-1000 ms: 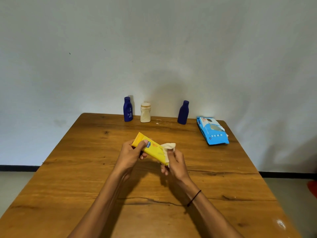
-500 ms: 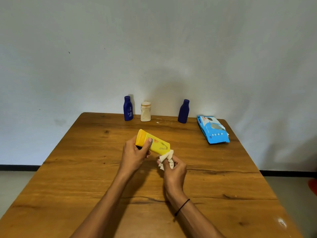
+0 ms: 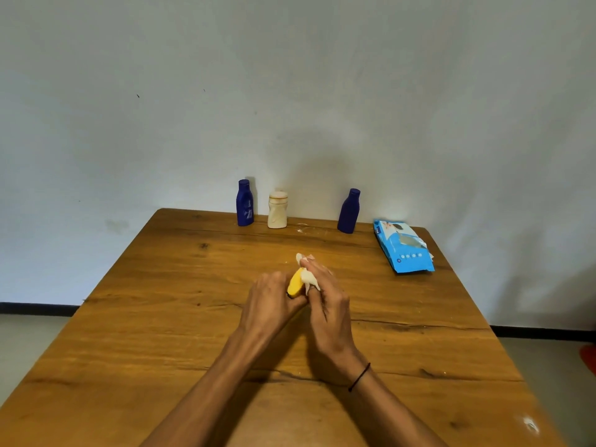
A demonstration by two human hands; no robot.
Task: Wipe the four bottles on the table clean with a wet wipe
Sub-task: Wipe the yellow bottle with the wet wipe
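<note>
Over the middle of the desk (image 3: 161, 317), the left hand (image 3: 274, 301) is gripping the yellow bottle (image 3: 296, 282) steady while the right hand (image 3: 325, 298) is pinching the wet wipe (image 3: 308, 277) against it, rubbing it clean.

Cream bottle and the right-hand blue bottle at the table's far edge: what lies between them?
Head view: only bare wooden table with faint whitish marks lies between the cream bottle and right blue bottle.
</note>
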